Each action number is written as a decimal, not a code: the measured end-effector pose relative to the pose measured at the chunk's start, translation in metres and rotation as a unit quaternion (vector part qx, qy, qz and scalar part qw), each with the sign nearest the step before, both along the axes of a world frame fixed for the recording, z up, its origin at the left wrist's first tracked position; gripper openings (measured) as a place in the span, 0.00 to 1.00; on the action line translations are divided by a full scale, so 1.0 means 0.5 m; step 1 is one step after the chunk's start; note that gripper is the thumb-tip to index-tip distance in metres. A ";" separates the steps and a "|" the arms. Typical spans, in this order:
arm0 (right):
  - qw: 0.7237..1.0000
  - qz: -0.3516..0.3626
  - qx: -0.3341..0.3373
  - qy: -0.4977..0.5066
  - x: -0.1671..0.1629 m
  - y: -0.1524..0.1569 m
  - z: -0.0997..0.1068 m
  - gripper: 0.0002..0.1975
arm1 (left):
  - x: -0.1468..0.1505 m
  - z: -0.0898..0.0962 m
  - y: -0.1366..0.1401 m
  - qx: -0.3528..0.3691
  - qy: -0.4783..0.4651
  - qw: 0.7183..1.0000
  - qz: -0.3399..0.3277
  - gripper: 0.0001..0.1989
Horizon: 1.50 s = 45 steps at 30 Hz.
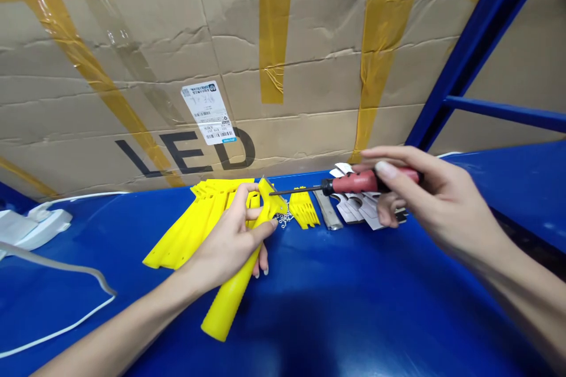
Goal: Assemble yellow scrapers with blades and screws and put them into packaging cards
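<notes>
My left hand (241, 230) is closed around a yellow plastic scraper (234, 294), whose handle points down toward me and whose head is tilted up. A red and black screwdriver (356, 184) lies in the fingers of my right hand (424, 188). Its thin shaft points left, and the tip appears to meet the scraper's head. Behind my left hand is a pile of yellow handles (177, 241). Small screws (283, 221) are scattered just right of the head, beside a stack of small yellow plates (304, 209).
Metal blades (328, 212) and white-grey cut pieces (354, 206) lie along the back of the blue surface (318, 300). A large taped cardboard box (309, 82) stands behind. White cable (79, 325) and a power strip (39, 230) are at left, a blue frame post (464, 53) at right.
</notes>
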State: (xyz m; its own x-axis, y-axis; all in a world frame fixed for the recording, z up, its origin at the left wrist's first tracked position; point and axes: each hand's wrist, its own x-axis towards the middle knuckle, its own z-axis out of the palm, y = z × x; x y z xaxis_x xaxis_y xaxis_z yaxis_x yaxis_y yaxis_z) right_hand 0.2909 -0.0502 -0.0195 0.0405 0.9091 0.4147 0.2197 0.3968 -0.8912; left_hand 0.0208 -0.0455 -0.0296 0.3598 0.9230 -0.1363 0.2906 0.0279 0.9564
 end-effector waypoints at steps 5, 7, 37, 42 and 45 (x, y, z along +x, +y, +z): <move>1.000 0.003 -0.012 -0.003 0.003 0.008 -0.007 0.21 | 0.001 0.004 0.000 0.005 -0.015 1.000 0.003 0.20; 1.000 -0.009 -0.016 -0.012 0.003 0.008 -0.009 0.18 | 0.003 0.005 -0.002 -0.002 -0.021 1.000 0.003 0.19; 0.998 0.046 -0.004 0.053 0.008 0.006 -0.012 0.28 | -0.004 0.001 -0.003 -0.002 -0.004 1.000 0.015 0.32; 0.999 0.028 -0.020 0.039 0.008 0.009 -0.016 0.21 | -0.004 0.001 0.000 0.005 -0.003 1.000 0.009 0.30; 0.998 0.040 -0.011 0.043 0.004 0.007 -0.014 0.22 | -0.004 0.001 0.002 0.008 0.000 1.000 0.007 0.26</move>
State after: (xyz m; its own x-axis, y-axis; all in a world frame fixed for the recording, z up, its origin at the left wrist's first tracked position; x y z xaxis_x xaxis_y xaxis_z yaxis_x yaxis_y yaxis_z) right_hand 0.2930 -0.0465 -0.0265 0.0019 0.9200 0.3919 0.1110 0.3893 -0.9144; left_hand 0.0186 -0.0443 -0.0292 0.3467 0.9301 -0.1212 0.2901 0.0166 0.9569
